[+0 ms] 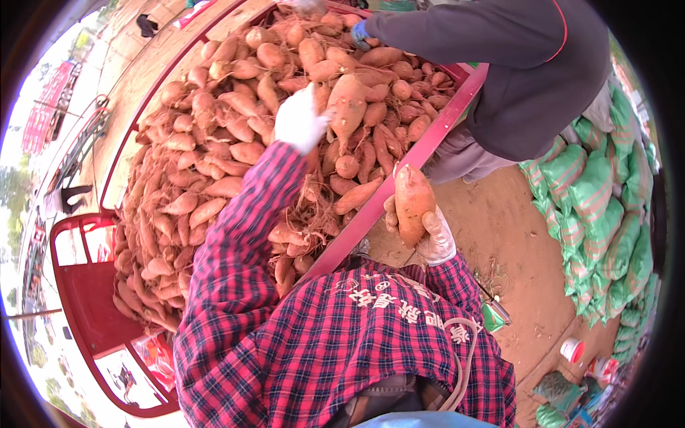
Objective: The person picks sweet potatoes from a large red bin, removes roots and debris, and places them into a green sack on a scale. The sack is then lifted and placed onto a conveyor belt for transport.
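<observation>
My right hand point(437, 241), in a pale, dirt-stained glove, grips a large orange-brown sweet potato point(412, 201) upright beside the red rail. My left hand point(297, 121), in a white glove, is over the heap of sweet potatoes point(227, 132), its thumb spread away from the fingers. Close to that thumb is another big sweet potato point(347, 107) with a tapered lower end; whether they touch I cannot tell. The heap has many thin roots among it and fills the red-sided cargo bed.
The red metal rail point(385, 196) runs between me and the heap. A co-worker in a dark jacket point(492, 43) leans in from the right, a blue-gloved hand point(361, 34) at the heap. Green striped sacks point(589, 189) are stacked at right, near a white bucket point(571, 349).
</observation>
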A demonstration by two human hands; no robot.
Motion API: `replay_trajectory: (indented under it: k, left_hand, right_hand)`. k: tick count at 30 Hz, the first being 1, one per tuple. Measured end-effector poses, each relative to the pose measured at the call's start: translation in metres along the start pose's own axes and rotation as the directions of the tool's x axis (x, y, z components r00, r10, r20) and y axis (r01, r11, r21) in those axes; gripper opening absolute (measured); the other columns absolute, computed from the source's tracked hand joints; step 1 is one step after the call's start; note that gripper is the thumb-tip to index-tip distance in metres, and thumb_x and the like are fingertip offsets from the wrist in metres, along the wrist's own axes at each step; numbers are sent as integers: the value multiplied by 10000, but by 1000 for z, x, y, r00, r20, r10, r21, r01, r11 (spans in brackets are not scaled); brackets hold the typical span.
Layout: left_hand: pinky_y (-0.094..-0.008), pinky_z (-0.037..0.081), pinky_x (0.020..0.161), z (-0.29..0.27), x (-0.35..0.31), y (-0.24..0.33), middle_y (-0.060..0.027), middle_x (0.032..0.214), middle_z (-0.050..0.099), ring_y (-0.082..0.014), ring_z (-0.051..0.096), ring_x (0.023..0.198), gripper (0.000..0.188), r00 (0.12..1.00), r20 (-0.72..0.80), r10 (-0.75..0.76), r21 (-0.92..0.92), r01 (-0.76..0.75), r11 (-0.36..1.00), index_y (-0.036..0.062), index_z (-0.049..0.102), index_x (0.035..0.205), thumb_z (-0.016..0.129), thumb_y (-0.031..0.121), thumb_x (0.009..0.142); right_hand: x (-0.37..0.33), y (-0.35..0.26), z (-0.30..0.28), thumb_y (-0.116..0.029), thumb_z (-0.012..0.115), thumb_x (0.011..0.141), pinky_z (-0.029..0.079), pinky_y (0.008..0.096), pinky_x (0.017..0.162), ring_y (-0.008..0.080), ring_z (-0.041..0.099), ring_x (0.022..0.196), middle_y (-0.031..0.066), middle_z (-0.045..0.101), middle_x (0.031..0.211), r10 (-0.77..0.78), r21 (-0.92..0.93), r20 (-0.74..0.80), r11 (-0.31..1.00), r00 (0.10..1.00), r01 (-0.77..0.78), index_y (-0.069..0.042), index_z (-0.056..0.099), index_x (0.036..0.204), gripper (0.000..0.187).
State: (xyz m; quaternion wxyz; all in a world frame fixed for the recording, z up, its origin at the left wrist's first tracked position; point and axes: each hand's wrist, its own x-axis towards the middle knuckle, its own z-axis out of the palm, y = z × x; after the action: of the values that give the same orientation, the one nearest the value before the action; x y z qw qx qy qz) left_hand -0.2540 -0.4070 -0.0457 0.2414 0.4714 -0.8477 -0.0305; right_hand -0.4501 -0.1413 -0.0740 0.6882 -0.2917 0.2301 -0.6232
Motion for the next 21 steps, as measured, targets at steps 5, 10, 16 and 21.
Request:
replay_trajectory:
  k: [5, 10, 16, 21]
  left_hand:
    - [-436, 529, 839, 92, 36, 52, -215, 1151, 619, -346, 634, 1017, 978, 993, -99, -60, 333, 90, 939, -45, 450, 1354, 840, 499, 640]
    - [-437, 537, 888, 84, 31, 36, -242, 1193, 627, -365, 629, 1097, 974, 999, 8, -33, -33, 34, 999, -57, 444, 1389, 844, 445, 656]
    - [-382, 476, 1041, -16, -51, 93, -217, 1352, 549, -284, 562, 1234, 1056, 978, 205, -28, -903, 200, 381, -68, 229, 1529, 826, 293, 737]
    - [-391, 394, 1113, -1, -101, 181, -225, 1488, 404, -289, 426, 1371, 1056, 890, 349, 293, -812, 131, 569, -60, 176, 1546, 796, 247, 748]
  right_hand:
    - [-9, 3, -10, -522, 772, 812, 537, 365, 916, 233, 644, 1032, 165, 608, 1234, -127, -5, -147, 992, 981, 128, -8, 366, 1462, 923]
    - [-14, -3, -24, -641, 688, 829, 512, 385, 977, 265, 613, 1148, 171, 567, 1348, -123, -29, -184, 992, 975, 120, -37, 353, 1499, 962]
    - [-17, 1, -37, -610, 614, 904, 376, 487, 1158, 362, 452, 1368, 221, 400, 1522, -328, 387, -94, 858, 940, 338, -74, 279, 1544, 900]
    - [-32, 18, -61, -504, 649, 928, 367, 516, 1143, 296, 448, 1378, 135, 443, 1518, -335, 564, -214, 724, 917, 396, -129, 353, 1518, 760]
